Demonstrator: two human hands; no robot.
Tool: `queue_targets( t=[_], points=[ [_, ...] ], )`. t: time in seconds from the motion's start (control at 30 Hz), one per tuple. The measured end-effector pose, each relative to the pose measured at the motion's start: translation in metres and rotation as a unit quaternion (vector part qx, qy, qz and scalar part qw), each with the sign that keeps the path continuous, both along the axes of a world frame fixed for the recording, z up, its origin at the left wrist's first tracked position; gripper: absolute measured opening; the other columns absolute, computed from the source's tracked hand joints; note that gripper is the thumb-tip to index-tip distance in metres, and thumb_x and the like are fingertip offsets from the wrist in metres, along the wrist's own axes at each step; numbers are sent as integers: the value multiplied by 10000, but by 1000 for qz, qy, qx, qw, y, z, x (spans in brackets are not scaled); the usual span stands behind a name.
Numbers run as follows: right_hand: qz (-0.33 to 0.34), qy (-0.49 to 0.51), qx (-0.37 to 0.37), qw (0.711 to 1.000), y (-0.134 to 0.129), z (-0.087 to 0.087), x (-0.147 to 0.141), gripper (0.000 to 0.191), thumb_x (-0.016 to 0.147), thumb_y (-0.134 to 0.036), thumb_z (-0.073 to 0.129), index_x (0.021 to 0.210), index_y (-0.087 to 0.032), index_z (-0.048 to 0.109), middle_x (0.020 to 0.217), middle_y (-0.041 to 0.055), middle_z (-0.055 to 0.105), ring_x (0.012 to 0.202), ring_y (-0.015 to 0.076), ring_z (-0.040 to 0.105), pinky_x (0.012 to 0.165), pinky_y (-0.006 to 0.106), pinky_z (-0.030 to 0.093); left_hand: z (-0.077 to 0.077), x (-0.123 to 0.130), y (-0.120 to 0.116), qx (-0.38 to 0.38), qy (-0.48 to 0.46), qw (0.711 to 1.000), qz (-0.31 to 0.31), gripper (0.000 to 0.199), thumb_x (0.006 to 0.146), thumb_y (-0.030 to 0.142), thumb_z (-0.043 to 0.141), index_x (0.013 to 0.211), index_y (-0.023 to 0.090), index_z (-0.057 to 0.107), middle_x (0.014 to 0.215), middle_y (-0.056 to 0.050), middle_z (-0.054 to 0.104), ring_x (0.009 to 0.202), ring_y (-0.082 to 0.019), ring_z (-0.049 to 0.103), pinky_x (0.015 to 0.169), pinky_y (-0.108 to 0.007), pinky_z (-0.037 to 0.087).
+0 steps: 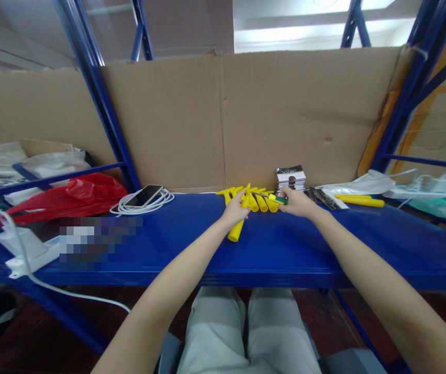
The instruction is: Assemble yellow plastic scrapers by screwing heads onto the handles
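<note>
My left hand point(235, 210) is closed around a yellow tube-shaped piece point(237, 230), whose wide round end points toward me and whose narrower top sticks up past the fingers. In my right hand point(296, 202) is a screwdriver point(279, 199) with a yellow and green handle. Its thin shaft points left and reaches the upper part of the held piece; whether the tip touches a screw is too small to tell. Just behind my hands, several similar yellow pieces point(262, 203) lie side by side on the blue table point(191, 244).
A stack of small black-and-white packets point(291, 177) stands behind my right hand. Further right lie yellow tubes point(361, 200) and a white power strip point(421, 193). To the left are a phone point(148, 194), a coiled white cable point(164, 199) and a red bag point(86, 195). Cardboard point(168, 124) closes the back.
</note>
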State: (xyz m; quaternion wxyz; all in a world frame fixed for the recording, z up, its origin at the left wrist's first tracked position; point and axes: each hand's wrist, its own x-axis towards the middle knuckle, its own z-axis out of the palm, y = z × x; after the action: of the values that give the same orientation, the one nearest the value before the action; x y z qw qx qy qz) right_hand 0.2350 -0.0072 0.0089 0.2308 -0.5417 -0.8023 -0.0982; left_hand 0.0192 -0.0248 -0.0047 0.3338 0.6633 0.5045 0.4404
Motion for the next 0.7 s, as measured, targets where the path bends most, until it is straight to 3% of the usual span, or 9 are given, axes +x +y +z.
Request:
queue_targets(
  t=[0.13,0.3,0.57,0.7],
  points=[
    [-19,0,-27,999,-4,1,-4,273,668,-252,549,928,-178,510,772,64,632,658,183,559,559,246,340,2,0,-3,-8,7,1000,5,703,707,12,577,1355,212,390,1014,-75,588,546,-73,562,487,-189,487],
    [-17,-17,-54,998,-8,4,-7,189,740,-280,483,884,-176,550,827,86,652,737,202,587,599,256,358,3,0,-4,-14,-3,1000,8,725,700,4,581,1364,204,372,1049,-91,580,588,-83,580,509,-197,504],
    [-53,-20,-17,998,-5,1,-6,254,692,-263,563,929,-179,523,809,87,657,705,211,590,570,259,352,-2,1,1,-6,-6,1000,9,713,695,-18,561,1352,209,399,1123,-108,540,546,-59,558,487,-191,495],
    [-42,-28,-16,999,-8,3,-7,256,711,-275,542,950,-185,528,839,86,661,722,210,597,587,263,361,-2,0,2,2,-7,1000,0,710,693,-27,537,1357,179,388,1069,-106,572,514,-55,537,464,-191,488]
  ],
)
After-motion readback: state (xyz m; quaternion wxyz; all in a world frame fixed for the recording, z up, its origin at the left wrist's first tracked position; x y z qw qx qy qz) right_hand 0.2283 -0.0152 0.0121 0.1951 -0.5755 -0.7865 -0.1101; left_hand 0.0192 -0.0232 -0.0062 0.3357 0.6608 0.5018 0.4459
